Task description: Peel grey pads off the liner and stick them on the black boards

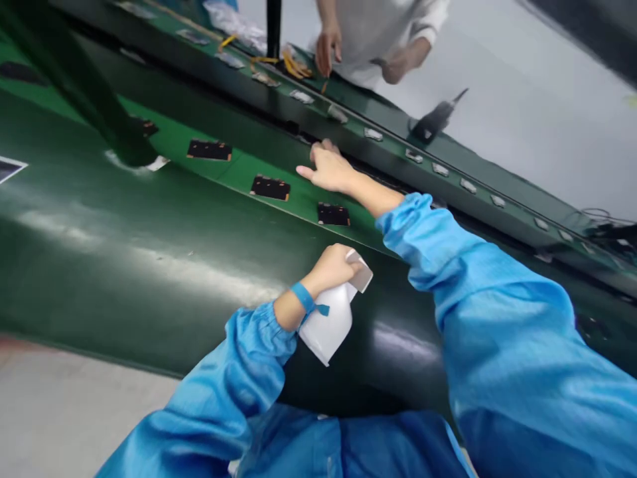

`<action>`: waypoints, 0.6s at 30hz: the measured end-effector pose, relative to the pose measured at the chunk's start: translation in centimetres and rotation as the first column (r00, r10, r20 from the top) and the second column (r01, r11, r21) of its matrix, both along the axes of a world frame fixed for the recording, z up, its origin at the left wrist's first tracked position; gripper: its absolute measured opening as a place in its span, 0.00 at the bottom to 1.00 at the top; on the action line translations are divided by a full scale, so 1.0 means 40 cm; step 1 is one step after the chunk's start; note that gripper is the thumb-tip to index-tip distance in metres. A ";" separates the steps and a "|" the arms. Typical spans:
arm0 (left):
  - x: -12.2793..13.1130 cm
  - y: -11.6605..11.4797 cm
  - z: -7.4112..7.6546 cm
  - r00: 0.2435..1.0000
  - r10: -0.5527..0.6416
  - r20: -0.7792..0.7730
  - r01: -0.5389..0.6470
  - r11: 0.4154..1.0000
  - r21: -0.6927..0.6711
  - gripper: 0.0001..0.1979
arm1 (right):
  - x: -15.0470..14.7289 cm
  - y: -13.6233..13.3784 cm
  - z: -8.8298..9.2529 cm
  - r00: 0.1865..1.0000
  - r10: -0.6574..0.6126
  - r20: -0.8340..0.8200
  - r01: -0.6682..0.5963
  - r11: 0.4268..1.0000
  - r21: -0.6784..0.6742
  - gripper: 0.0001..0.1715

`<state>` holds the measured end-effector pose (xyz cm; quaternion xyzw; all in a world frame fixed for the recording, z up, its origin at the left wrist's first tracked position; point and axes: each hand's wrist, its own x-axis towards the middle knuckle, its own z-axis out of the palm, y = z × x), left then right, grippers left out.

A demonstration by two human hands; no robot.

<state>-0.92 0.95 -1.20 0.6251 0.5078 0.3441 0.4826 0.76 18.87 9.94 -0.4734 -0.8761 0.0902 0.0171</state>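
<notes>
Sheeting, white and glossy (pixel 328 325), hangs from the left hand (pixel 332 267) above the near tabletop (pixel 189 285), together with a small greyish card (pixel 362 273); the fingers of that hand are clenched on both. A blue band (pixel 302 297) circles the left wrist. The right hand (pixel 332 167) reaches over the bright green strip (pixel 241 174), thumb apart from the other fingers; their tips are blurred against the dark ledge, and I cannot tell whether they grasp anything. Flat black plates with orange marks lie spaced along the strip, one (pixel 334 214) just below the right hand, another (pixel 270 187) to its left. Small silvery pieces (pixel 373 134) line the raised ledge (pixel 354 125) beyond. Across it, a co-worker in a light top holds something dark in one hand (pixel 401 64); a black pointed tool (pixel 434 123) lies nearby.
</notes>
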 end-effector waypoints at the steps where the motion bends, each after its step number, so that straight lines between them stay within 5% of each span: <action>1: -0.003 0.002 0.001 1.000 0.001 0.010 -0.001 1.000 -0.016 0.05 | 0.074 -0.015 0.011 1.000 0.010 -0.021 -0.006 0.988 0.153 0.31; 4: -0.010 0.005 0.007 0.999 0.015 0.040 -0.013 0.999 -0.047 0.09 | 0.315 -0.091 0.008 0.983 0.029 -0.179 0.050 0.903 0.426 0.38; 6: -0.011 0.006 0.015 0.999 0.036 0.031 -0.034 0.997 -0.064 0.13 | 0.450 -0.175 -0.034 0.942 0.027 -0.333 0.136 0.879 0.457 0.32; 8: -0.008 0.009 0.024 0.998 0.061 0.007 -0.060 0.995 -0.079 0.18 | 0.535 -0.272 -0.105 0.894 0.019 -0.449 0.168 0.913 0.373 0.23; 13: 0.009 0.009 0.043 0.959 0.197 -0.203 -0.210 0.977 -0.044 0.23 | 0.550 -0.449 -0.283 0.798 -0.051 -0.601 0.079 0.997 0.021 0.13; 18: 0.028 -0.032 0.063 0.890 0.296 -0.346 -0.274 0.955 0.111 0.20 | 0.518 -0.489 -0.321 0.767 -0.113 -0.632 0.143 0.990 -0.004 0.15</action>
